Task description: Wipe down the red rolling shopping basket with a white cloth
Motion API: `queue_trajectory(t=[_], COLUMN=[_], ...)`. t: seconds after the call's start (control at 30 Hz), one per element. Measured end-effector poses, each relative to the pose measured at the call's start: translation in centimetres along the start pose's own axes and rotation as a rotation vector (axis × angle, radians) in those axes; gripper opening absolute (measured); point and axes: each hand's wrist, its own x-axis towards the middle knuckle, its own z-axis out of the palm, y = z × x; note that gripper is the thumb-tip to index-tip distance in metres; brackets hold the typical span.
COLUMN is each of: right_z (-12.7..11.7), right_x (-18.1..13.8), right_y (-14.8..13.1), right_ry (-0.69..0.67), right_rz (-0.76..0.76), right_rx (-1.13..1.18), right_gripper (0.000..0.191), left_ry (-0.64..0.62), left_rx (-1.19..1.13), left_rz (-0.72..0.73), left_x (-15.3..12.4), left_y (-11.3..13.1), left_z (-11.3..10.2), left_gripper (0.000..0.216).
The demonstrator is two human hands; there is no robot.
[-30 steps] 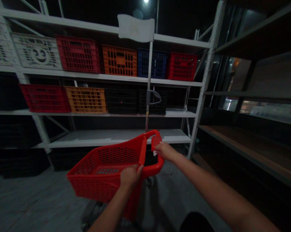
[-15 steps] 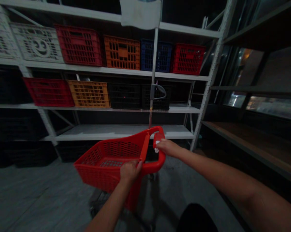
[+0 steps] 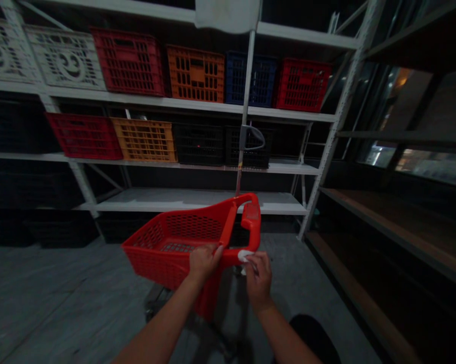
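A red plastic shopping cart [image 3: 192, 222] with a mesh-walled basket stands right in front of me. My left hand [image 3: 204, 263] grips the basket's near rim, close to where the handle frame joins it. In my right hand [image 3: 260, 275] is a small white cloth [image 3: 245, 256], its fingers pinching it against the near side of the cart's handle [image 3: 252, 217]. A pole [image 3: 247, 81] with a grey hook-shaped grip rises behind the handle, carrying a white flag-like sheet [image 3: 228, 15] at the top.
White metal shelving [image 3: 197, 201] spans the back, holding red, orange, blue, white and black crates, such as an orange crate [image 3: 196, 75]. Wooden shelves [image 3: 387, 217] run along the right. The grey concrete floor [image 3: 46, 303] lies under the cart, and a dark rounded shape [image 3: 307, 338] shows at the bottom.
My right hand has moved with the white cloth from the handle's far crossbar to its near corner, down and toward me. The left hand keeps its hold on the rim. The view has tilted slightly downward.
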Motion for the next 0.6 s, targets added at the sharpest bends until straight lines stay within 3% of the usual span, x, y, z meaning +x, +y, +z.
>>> queue_trajectory(t=[0.2,0.4,0.6], right_z=[-1.1,-1.7,-1.3], right_x=[1.2,4.4,11.5], right_y=[0.9,2.3,4.7], right_ry=[-0.07,0.023,-0.23], right_rz=[0.005,0.076,-0.001], right_rx=[-0.019,-0.045,-0.117], right_gripper=[0.015,0.017,0.016], left_ry=[-0.017,0.003,-0.014], left_rx=[-0.044,-0.022,-0.058], left_rz=[-0.018,0.021,0.062], left_x=[0.1,-0.6,-1.1], left_y=[0.1,-0.7,-2.2], left_z=[0.2,-0.1,-0.9], left_gripper=[0.049,0.049,0.046])
